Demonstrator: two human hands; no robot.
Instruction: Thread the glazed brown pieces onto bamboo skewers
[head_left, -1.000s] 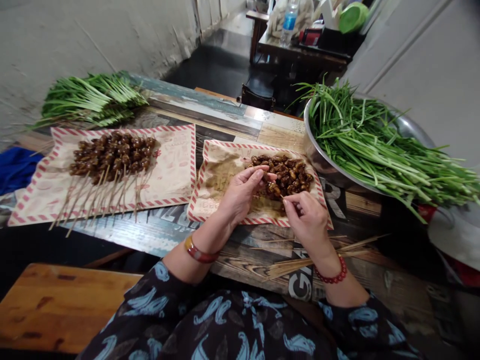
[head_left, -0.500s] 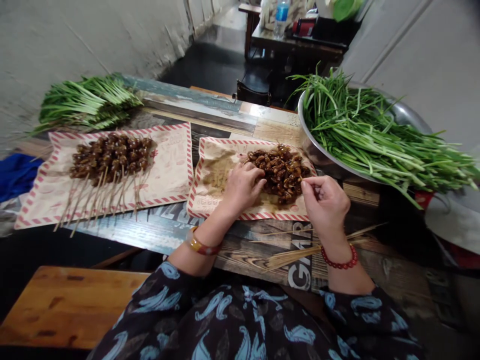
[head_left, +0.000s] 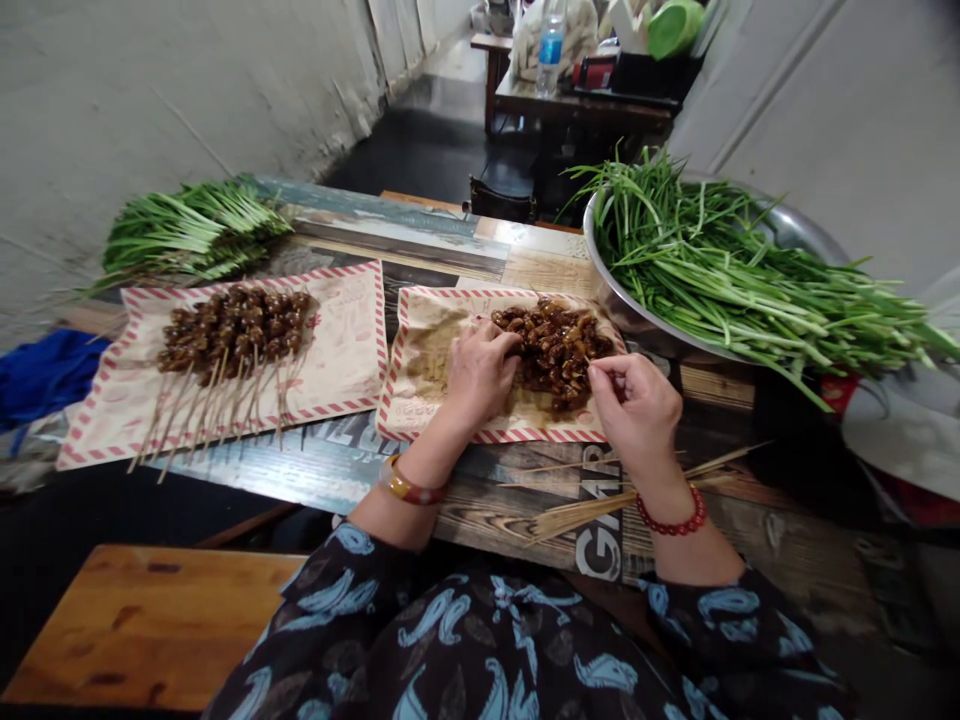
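A heap of glossy dark-brown food pieces (head_left: 562,350) lies on the right sheet of printed paper (head_left: 420,400) with a red striped border. My left hand (head_left: 484,372) is closed at the heap's left edge, and its fingertips are hidden behind the knuckles. At the right edge, my right hand (head_left: 641,415) pinches thumb and forefinger on a thin bamboo skewer, mostly hidden by the fingers. Loose bamboo skewers (head_left: 577,518) lie on the table before it. On the left sheet of paper (head_left: 341,330), skewered brown pieces (head_left: 236,330) form a row, sticks toward me.
A steel basin (head_left: 600,270) heaped with long green chives (head_left: 735,270) stands at the right. More greens (head_left: 191,230) lie at the back left, near a blue cloth (head_left: 49,375). A wooden stool (head_left: 150,625) is below left. Behind stands another table with a bottle (head_left: 550,55).
My right hand has shifted slightly left along the heap's edge. My left hand stays at the heap's left side. The whole view has shifted a little.
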